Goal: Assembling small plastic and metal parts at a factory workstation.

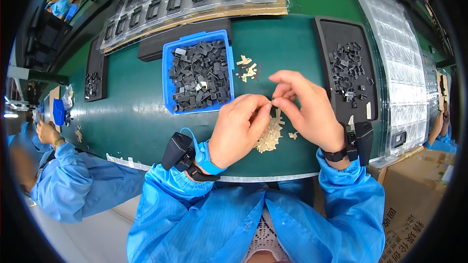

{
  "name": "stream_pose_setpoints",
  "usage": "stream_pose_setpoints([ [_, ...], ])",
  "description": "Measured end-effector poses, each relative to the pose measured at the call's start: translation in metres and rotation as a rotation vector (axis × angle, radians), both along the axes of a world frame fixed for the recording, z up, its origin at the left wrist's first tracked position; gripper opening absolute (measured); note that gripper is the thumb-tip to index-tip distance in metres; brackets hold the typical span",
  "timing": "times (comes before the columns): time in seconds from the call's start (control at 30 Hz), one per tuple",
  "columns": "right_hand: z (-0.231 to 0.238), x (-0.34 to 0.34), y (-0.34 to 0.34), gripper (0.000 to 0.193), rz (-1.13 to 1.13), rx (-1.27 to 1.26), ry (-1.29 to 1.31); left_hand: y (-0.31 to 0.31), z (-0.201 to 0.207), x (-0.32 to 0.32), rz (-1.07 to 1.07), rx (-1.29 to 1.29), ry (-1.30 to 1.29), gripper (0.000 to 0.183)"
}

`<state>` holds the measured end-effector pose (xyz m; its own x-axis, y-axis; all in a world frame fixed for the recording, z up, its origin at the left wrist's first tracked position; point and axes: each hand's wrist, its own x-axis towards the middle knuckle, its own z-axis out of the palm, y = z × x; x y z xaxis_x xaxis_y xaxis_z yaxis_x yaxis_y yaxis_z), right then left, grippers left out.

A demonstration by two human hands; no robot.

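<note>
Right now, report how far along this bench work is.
Done: a few small tan pieces lie beside the blue plastic bin. In hand: the left hand and right hand pinch one tiny tan piece together. Left: the pile of tan strips beneath them, and the bin's small black parts.

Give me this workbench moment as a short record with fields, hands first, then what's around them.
left hand: pinching a tiny pale piece together with the right hand
right hand: fingertips meet the left's, above the pile
pale pile: small beige pieces on the green table, under the hands
blue bin: full of small black parts, beyond the left hand
black tray: loose black parts, right of the hands
</note>
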<state>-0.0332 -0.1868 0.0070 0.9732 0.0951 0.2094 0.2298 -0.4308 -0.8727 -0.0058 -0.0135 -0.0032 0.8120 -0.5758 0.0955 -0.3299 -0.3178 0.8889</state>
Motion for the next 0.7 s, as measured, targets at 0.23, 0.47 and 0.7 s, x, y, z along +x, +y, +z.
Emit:
stream_pose_setpoints([
  [0.23,-0.007,-0.009,0.008,0.01,-0.114,0.03,-0.124,-0.006,0.007,-0.004,0.127,-0.221,0.308,0.009],
  [0.47,-0.003,-0.01,0.001,0.008,-0.042,-0.022,-0.075,-0.001,0.006,0.003,-0.018,-0.004,-0.034,0.004],
  [0.7,-0.004,-0.01,-0.001,0.007,-0.006,-0.101,-0.068,-0.002,0.008,0.006,-0.098,0.063,-0.083,0.004],
])
